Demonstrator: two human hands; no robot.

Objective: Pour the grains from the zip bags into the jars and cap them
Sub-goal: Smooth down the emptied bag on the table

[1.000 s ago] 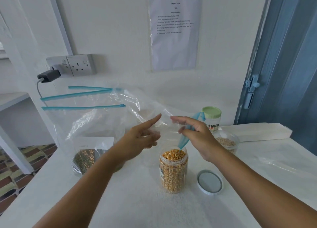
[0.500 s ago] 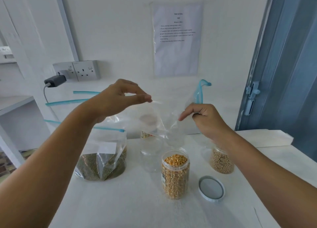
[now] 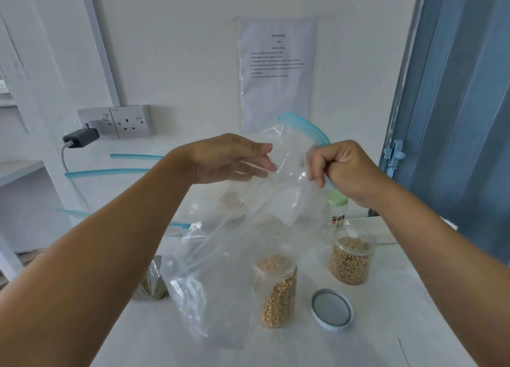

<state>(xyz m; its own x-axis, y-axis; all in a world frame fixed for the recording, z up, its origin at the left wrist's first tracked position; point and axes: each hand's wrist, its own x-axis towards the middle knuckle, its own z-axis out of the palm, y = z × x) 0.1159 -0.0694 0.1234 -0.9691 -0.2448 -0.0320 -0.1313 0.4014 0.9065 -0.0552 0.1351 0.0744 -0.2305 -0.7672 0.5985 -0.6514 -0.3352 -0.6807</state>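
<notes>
An empty clear zip bag point(image 3: 218, 278) with a blue zip strip hangs in front of me above the table. My right hand point(image 3: 345, 171) is fisted on its blue zip end. My left hand point(image 3: 234, 160) touches the plastic with loosely curled fingers; whether it grips the bag is unclear. Behind the bag stands an uncapped jar of yellow grains point(image 3: 278, 289). Its round lid point(image 3: 332, 309) lies flat to the right. A second uncapped jar of brown grains point(image 3: 351, 260) stands further right.
A zip bag of green grains point(image 3: 150, 282) leans at the left with other blue-zipped bags point(image 3: 110, 172) behind it. A green-capped jar point(image 3: 339, 206) stands at the back. The wall holds a socket with a plugged charger point(image 3: 80, 137). A blue door point(image 3: 455, 118) is on the right.
Both hands have come closer together and my right hand has closed on the zip end. The empty bag has swung down in front of the yellow-grain jar.
</notes>
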